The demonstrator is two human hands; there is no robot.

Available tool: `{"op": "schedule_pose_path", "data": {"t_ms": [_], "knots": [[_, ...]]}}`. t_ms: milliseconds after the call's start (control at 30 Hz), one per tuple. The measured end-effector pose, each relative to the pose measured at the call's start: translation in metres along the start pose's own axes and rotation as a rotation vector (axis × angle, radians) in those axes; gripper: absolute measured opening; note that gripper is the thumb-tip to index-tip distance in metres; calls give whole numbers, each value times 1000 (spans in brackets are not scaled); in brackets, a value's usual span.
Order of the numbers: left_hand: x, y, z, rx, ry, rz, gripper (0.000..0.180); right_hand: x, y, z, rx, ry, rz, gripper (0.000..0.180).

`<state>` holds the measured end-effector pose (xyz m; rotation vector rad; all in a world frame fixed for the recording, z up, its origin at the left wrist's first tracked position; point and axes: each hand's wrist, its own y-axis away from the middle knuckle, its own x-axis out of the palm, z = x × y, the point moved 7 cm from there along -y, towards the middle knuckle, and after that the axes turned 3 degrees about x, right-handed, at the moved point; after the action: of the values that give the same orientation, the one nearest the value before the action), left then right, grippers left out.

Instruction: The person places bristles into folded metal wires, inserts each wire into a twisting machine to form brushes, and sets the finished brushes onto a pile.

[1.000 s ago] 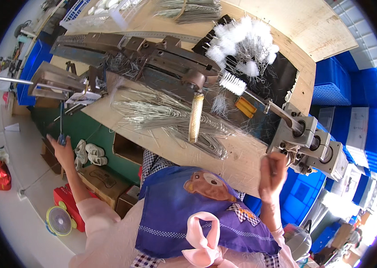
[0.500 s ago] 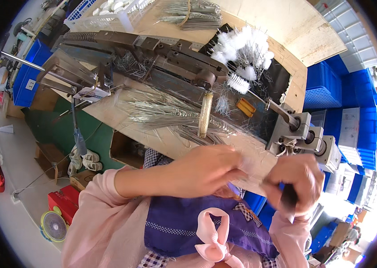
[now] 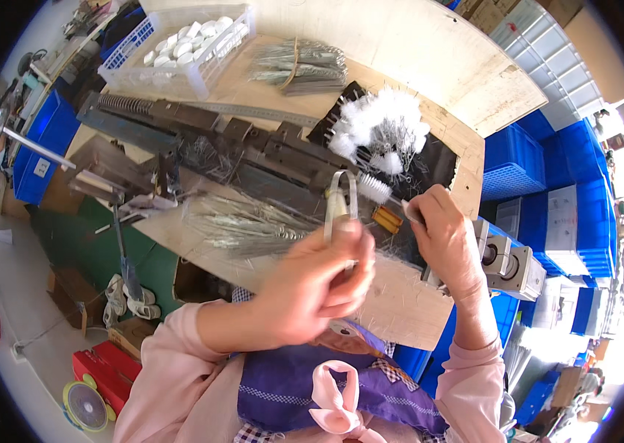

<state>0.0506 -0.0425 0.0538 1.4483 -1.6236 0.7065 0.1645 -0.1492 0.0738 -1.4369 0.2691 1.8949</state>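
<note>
My left hand (image 3: 319, 284), blurred by motion, is closed on a pale U-shaped wire (image 3: 354, 193). The wire's bend points up, in front of the pale-wrapped lever handle (image 3: 335, 201) of a dark metal bench machine (image 3: 282, 159). My right hand (image 3: 446, 240) is raised at the machine's right end, its thumb and fingertips pinched together. They meet at the stem end of a white bristle brush (image 3: 375, 189); what lies between them is hidden. Behind the brush is a heap of white bristle brushes (image 3: 378, 125) on a black sheet. A small yellow-orange piece (image 3: 386, 220) lies just below the brush.
A basket (image 3: 201, 83) of white round pieces stands at the back left, beside a tied wire bundle (image 3: 301, 66). Loose wires (image 3: 245, 225) lie along the table's near side. Metal clamp blocks (image 3: 508, 262) stand by my right wrist; blue bins (image 3: 581, 221) are stacked beyond.
The left hand has risen, and the U-shaped wire now shows in it. My right hand has moved up and left from near my body to the brush's stem. The whole view has shifted.
</note>
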Motion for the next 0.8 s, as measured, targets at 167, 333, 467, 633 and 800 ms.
{"op": "schedule_pose_path", "data": {"t_ms": [167, 333, 467, 633, 800], "knots": [[-62, 43, -63, 184, 260, 47, 28, -9, 7, 4, -31, -64, 9, 14], [-41, 51, -42, 239, -883, 160, 23, -5, -27, 2, -16, -19, -79, 5], [-36, -64, 15, -16, -1365, 201, 24, 8, -55, -20, -12, 81, -76, 9], [-47, -113, 15, -78, -1366, 90, 26, -17, -15, -21, 42, -134, 125, 14], [6, -76, -26, 686, -2314, 125, 8, -3, -21, 1, -227, -144, -1, 16]]}}
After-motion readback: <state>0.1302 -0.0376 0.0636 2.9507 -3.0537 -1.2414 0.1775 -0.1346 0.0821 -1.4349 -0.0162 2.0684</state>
